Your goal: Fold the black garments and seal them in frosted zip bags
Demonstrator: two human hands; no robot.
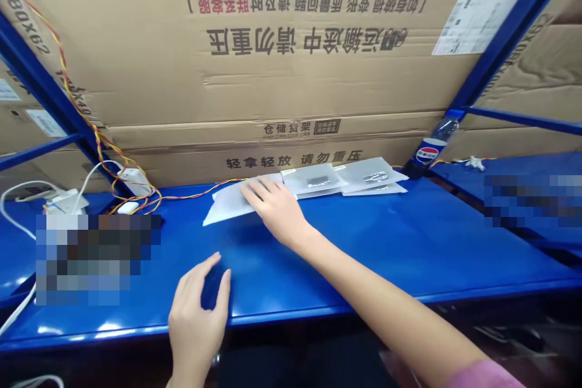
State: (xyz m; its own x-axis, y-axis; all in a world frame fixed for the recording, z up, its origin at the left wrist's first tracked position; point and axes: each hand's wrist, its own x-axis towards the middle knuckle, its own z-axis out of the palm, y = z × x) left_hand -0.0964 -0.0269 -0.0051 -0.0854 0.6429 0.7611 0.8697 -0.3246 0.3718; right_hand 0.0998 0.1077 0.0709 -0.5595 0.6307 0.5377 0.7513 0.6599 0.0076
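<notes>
While left hand [196, 306] hovers apart, white pouch [226, 202], under right hand [280, 209]

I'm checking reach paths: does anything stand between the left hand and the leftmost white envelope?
Nothing visible blocks the left hand from the leftmost white envelope's left end; only blue shelf top shows between. The right hand covers its right part, so that side looks obstructed.

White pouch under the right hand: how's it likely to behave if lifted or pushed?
The white pouch will probably bend, as it looks thin and filmy. It may slide easily, since the blue shelf beneath looks glossy. Rolling seems unlikely given its flat shape. The right hand covers part, so I can't judge weight.
</notes>
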